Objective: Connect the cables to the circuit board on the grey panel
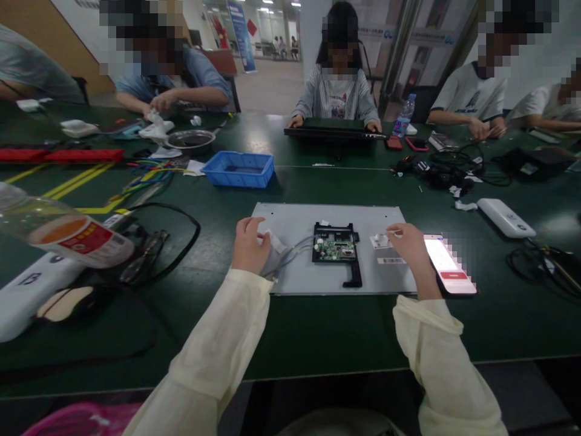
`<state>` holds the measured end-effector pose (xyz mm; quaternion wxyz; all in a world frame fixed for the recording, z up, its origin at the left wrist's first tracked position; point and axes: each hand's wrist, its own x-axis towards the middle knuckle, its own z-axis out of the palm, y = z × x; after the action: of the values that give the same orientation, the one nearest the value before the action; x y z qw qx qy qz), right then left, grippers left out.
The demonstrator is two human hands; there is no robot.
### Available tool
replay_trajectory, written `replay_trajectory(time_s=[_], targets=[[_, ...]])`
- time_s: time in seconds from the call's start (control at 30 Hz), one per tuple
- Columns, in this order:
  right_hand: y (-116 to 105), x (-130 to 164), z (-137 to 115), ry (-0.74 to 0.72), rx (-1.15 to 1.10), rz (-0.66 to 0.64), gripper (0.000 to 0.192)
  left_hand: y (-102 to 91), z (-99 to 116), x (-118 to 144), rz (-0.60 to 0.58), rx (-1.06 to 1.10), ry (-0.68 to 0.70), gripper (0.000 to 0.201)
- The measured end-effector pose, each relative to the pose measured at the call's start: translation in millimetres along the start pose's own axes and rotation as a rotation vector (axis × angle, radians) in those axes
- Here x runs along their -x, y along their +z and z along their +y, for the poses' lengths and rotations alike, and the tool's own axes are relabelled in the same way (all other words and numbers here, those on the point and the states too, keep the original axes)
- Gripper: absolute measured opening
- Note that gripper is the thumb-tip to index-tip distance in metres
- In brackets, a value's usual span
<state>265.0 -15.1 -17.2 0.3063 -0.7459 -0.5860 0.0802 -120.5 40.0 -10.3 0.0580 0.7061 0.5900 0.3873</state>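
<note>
On the dark green surface (318,339), seen from the head camera, a grey panel (299,224) lay flat with a small green circuit board (336,249) in a black frame near its middle. The left hand (250,245) rested on the panel's left edge, fingers curled on a white tab (275,243) where grey cables (295,249) ran toward the board; the cable ends under the hand were hidden. The right hand (408,245) pinched a small white piece (379,241), hard to make out, beside a barcode label (391,261). A lit phone (449,264) lay partly behind that wrist, its screen blurred.
</note>
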Motion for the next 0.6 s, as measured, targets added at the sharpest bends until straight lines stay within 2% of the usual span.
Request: replay_trajectory(time_s=[0.13,0.2,0.3,0.43,0.53,0.6], targets=[[4,0,-4,-0.066,-0.018,0.032,0.022,-0.6,4,1,0.026,-0.029,0.082,0.039],[8,0,-6,-0.111,-0.037,0.043,0.021,-0.6,7,1,-0.009,-0.052,0.157,0.036],[13,1,-12,-0.194,-0.086,0.053,0.02,0.4,14,2,-0.183,-0.078,0.289,0.029],[18,4,-28,-0.295,-0.167,0.041,0.02,3.2,27,8,-0.389,-0.046,0.364,0.028],[19,4,-44,-0.359,-0.192,0.008,0.022,3.9,33,11,-0.486,0.02,0.426,0.028],[21,1,-56,-0.398,-0.18,-0.031,0.023,3.5,35,12,-0.509,0.049,0.45,0.028]])
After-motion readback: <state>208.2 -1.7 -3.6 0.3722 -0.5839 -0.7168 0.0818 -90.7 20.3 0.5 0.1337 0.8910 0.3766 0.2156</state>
